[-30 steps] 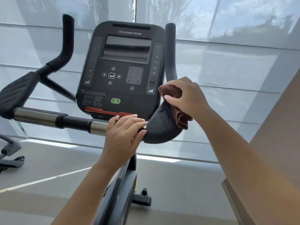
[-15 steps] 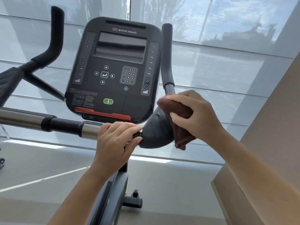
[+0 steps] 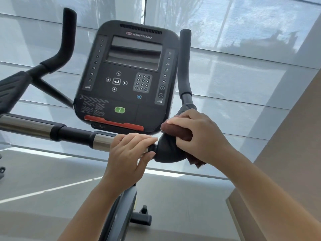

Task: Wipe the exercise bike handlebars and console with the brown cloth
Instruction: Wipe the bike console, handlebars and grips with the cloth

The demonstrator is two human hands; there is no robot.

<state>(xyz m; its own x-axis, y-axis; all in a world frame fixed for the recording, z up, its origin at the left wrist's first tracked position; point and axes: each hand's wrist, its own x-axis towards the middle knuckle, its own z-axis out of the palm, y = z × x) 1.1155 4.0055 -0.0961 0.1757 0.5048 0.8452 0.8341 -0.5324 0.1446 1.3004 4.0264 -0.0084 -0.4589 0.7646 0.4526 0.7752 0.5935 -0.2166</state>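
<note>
I am bunching the brown cloth point(image 3: 177, 132) in my right hand point(image 3: 199, 136), fingers curled round it so the wad is sitting thick under my palm, and I am pressing it onto the top of the rounded black pad point(image 3: 166, 152) at the right end of the handlebars point(image 3: 74, 134); a loose corner is hanging below my wrist on the pad's outer side. I am wrapping my left hand point(image 3: 128, 153) over the crossbar just beside that pad, fingers closed over the top and thumb underneath, covering part of the chrome sleeve; I judge this grip is there to brace the bike while the other hand is rubbing. Both forearms are reaching up and forward, the right one coming in from the lower right with the wrist bent over the pad, the left one rising from below centre. The console point(image 3: 128, 80) is tilting toward me above the bar, with neither hand touching it; the right upright grip point(image 3: 185, 63) is rising just behind my right knuckles, and I am guessing the cloth could be travelling up it from here, with the console probably coming afterwards.
</note>
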